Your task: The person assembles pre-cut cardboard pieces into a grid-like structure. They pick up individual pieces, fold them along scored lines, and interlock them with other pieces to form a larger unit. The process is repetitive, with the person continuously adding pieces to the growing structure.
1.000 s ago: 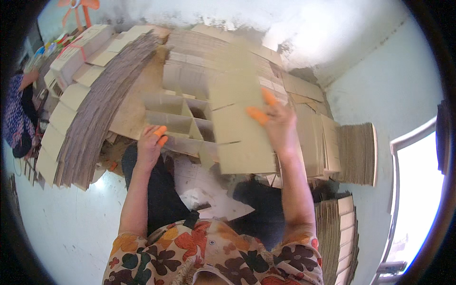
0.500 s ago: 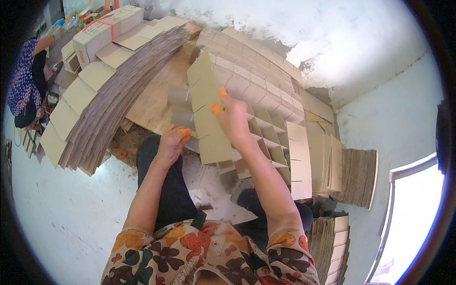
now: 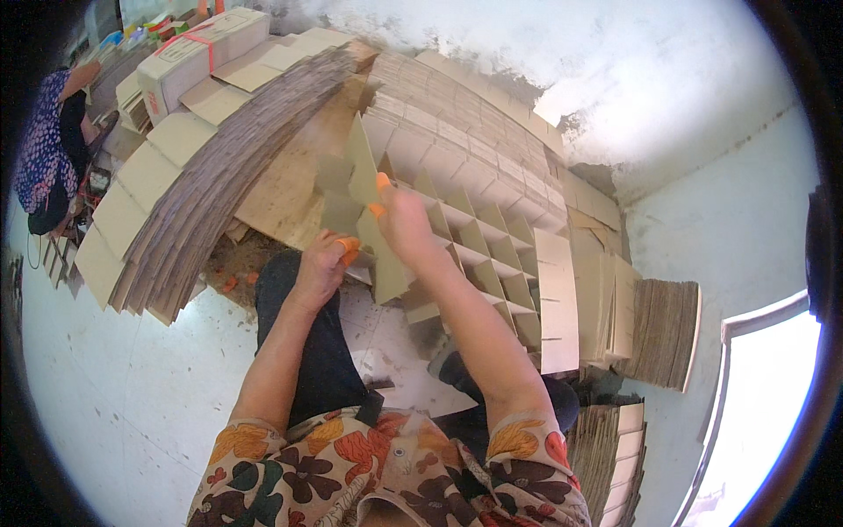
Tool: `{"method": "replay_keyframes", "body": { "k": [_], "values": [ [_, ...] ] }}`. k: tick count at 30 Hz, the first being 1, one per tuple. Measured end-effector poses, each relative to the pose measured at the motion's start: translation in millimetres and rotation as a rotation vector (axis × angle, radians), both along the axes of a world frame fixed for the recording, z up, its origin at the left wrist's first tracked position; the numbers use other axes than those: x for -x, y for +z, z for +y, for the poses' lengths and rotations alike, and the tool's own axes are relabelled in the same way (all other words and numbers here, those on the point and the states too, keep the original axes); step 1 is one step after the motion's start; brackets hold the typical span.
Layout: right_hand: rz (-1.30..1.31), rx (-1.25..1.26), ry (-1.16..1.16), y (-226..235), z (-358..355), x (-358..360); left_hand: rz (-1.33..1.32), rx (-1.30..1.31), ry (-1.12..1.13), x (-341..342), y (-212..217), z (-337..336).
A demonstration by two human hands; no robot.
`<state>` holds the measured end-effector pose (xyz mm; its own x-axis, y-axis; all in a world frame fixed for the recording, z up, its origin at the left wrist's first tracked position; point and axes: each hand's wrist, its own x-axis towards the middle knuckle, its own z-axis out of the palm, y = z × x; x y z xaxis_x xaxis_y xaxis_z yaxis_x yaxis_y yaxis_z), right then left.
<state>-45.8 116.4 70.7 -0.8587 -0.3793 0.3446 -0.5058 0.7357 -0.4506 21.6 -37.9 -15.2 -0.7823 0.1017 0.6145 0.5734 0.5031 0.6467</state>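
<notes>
Left hand [image 3: 320,268] pinches near edge of slotted cardboard divider strip [image 3: 367,211]; right hand [image 3: 404,220] grasps same strip higher, held upright at centre. Assembled divider grid [image 3: 479,233] just right. Flat cardboard stack [image 3: 202,167] left.

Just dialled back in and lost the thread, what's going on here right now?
A person sits on the floor putting cardboard strips together. The right hand holds a slotted cardboard strip upright, and the left hand steadies its lower end. Both hands have orange tips on some fingers. Beside the strip lies a cardboard grid of open cells. Stacks of flat cardboard fan out to the left, more stand at the right, and another person sits at far left.
</notes>
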Motion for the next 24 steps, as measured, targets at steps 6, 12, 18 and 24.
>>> {"method": "replay_keyframes", "body": {
  "k": [6,12,18,24],
  "values": [
    [-0.189,-0.022,0.06,-12,-3,3,0.009,0.012,-0.012,-1,3,-1],
    [-0.113,-0.216,-0.137,-27,-16,-24,-0.002,0.072,-0.023,1,5,-2],
    [0.294,-0.043,-0.216,4,37,-61,0.019,0.384,0.0,-17,37,9],
    [0.528,-0.343,-0.55,-2,226,-62,-0.105,0.592,-0.244,-9,69,31]
  ]
}}
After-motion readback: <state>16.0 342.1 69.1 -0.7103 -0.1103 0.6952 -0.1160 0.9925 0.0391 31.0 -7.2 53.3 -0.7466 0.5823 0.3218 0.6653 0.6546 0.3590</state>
